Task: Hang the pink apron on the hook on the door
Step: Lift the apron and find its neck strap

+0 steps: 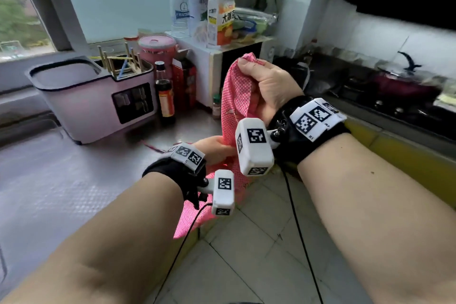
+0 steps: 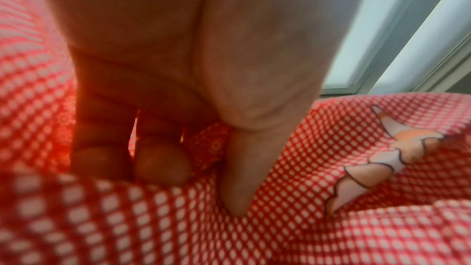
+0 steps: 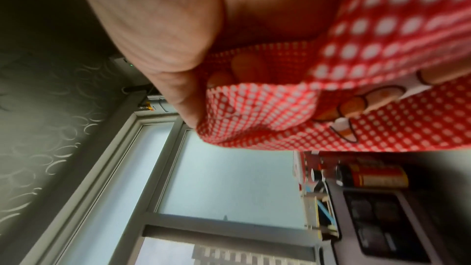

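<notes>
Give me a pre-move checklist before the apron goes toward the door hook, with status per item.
1. Right hand grips the pink apron near its top: ok.
2. Left hand grips the apron lower down, thumb pressed into the cloth: ok.
3. Apron lifted off the counter: not ok, its lower part drapes over the counter edge.
4. Neck loop or strap found and held open: cannot tell, the fabric is bunched.
5. Door and hook in sight: not ok, neither shows in any view.
6. Sauce bottle clear of the hanging cloth: ok, it stands apart, to the left.
</notes>
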